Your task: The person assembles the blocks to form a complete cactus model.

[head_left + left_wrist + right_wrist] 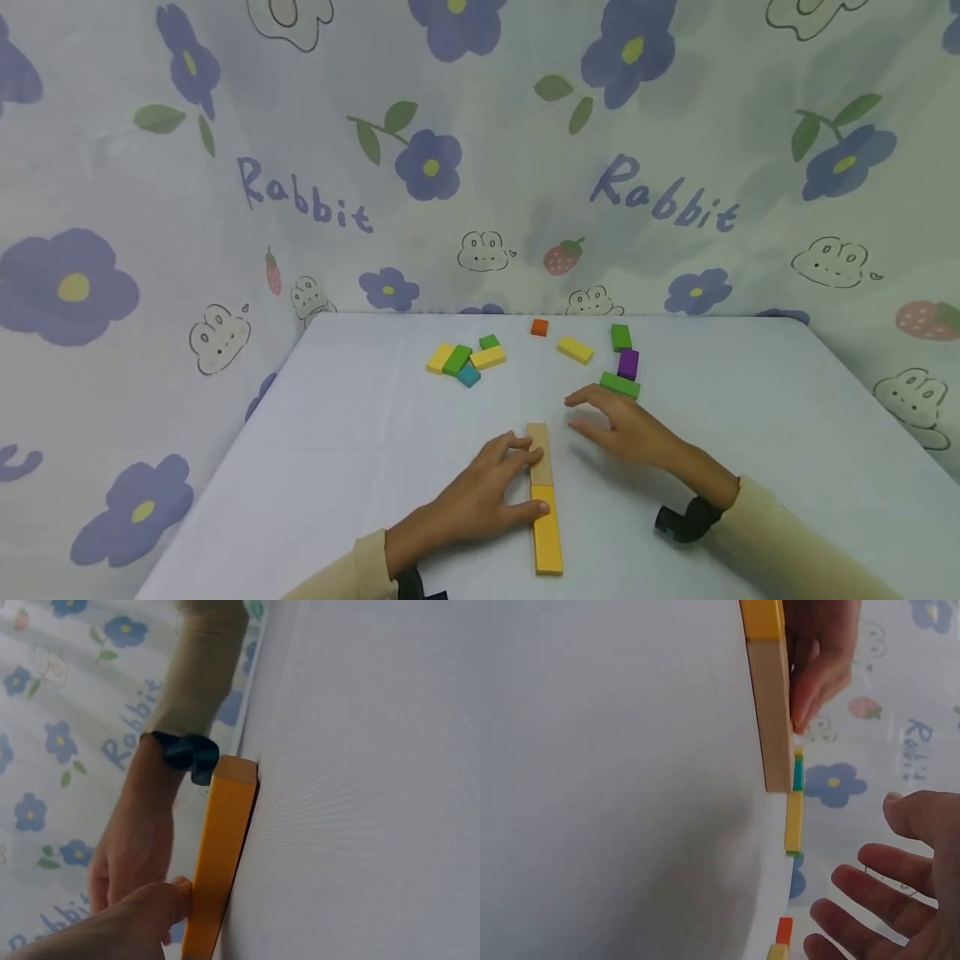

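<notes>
Two long blocks lie end to end in a line on the white table: a plain wooden block (541, 468) at the far end and an orange-yellow block (548, 546) nearer. My left hand (483, 492) rests on this row, its thumb on the orange-yellow block and its fingertips at the wooden one. In the left wrist view the thumb (178, 898) touches the side of the orange-yellow block. To the right of the row my right hand (628, 427) hovers with spread, relaxed fingers and holds nothing; a green block (619, 385) lies just beyond it.
Back left is a cluster of yellow, green and blue blocks, with a teal-blue block (468, 376) in front. An orange block (540, 327), a yellow block (575, 350), a purple block (628, 364) and another green block (621, 337) lie back right. A patterned curtain (517, 167) hangs behind.
</notes>
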`<state>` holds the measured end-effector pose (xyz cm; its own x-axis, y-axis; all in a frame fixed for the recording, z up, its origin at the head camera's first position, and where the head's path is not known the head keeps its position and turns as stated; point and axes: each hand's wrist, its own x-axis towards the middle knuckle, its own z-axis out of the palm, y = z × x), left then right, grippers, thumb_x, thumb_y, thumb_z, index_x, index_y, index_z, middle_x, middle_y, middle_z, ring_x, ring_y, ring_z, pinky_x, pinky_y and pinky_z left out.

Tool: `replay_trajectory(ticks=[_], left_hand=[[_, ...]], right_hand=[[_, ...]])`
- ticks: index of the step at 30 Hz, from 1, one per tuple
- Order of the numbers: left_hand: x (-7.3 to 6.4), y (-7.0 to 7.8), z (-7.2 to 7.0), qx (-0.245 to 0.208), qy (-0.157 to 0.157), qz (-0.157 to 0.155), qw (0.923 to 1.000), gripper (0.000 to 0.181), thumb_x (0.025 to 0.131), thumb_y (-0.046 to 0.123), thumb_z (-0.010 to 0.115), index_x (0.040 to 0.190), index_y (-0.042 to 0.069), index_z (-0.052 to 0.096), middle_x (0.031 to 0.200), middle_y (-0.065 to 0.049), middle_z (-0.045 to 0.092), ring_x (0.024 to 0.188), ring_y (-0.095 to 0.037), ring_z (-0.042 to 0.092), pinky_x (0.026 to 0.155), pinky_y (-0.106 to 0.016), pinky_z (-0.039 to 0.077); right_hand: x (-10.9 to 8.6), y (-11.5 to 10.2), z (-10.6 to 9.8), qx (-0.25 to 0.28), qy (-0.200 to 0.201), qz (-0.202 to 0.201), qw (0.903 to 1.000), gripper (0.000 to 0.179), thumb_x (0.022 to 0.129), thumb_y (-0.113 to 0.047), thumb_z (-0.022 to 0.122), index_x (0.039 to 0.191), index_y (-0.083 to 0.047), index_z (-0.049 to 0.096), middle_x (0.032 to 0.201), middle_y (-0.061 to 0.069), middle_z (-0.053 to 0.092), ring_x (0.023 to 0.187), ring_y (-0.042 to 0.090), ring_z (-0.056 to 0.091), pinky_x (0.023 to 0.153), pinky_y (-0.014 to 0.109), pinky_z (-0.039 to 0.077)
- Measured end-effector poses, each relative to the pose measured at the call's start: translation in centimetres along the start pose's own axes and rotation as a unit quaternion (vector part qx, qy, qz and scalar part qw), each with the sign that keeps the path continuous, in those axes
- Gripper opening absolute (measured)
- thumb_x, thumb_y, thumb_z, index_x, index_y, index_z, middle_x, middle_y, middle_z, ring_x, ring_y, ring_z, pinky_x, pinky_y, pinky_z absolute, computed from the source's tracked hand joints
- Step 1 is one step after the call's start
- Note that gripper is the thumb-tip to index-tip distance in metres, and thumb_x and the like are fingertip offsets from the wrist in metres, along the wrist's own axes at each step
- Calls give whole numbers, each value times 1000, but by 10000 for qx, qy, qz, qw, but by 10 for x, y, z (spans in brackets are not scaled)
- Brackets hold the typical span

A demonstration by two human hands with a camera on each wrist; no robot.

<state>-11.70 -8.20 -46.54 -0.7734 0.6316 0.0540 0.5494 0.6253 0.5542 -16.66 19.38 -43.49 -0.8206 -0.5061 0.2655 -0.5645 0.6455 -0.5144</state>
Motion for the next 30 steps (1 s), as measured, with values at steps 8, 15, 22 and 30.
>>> replay_trajectory(ticks=[8,15,22,30], left_hand=[[-3,-1,2,-111,-134,-214,9996,73,89,72,55,149,33,44,158,8,34,151,-23,28,117,-52,35],[-2,-1,2,-80,-54,-1,10000,71,90,70,55,149,31,45,157,7,34,148,-21,32,116,-50,37],[0,1,-2,-48,-61,-39,10000,70,89,70,56,148,34,44,157,10,33,149,-22,31,116,-52,37],[0,2,-2,84,-42,-2,10000,69,90,70,55,149,34,43,158,9,33,148,-20,32,116,-50,37]], right_hand=[[50,22,-25,-19,-16,486,9988,28,98,-23,66,119,-4,64,112,7,70,104,23,67,90,42,58],[96,41,-35,-155,-148,705,9973,34,98,-23,65,123,1,61,116,15,69,108,30,67,90,45,57],[134,49,-33,-373,-421,1026,9931,36,97,-24,66,123,1,61,117,16,67,110,31,63,95,46,54],[159,59,-22,-732,-983,1616,9792,42,98,-26,65,131,-1,57,126,17,62,117,32,58,102,48,50]])
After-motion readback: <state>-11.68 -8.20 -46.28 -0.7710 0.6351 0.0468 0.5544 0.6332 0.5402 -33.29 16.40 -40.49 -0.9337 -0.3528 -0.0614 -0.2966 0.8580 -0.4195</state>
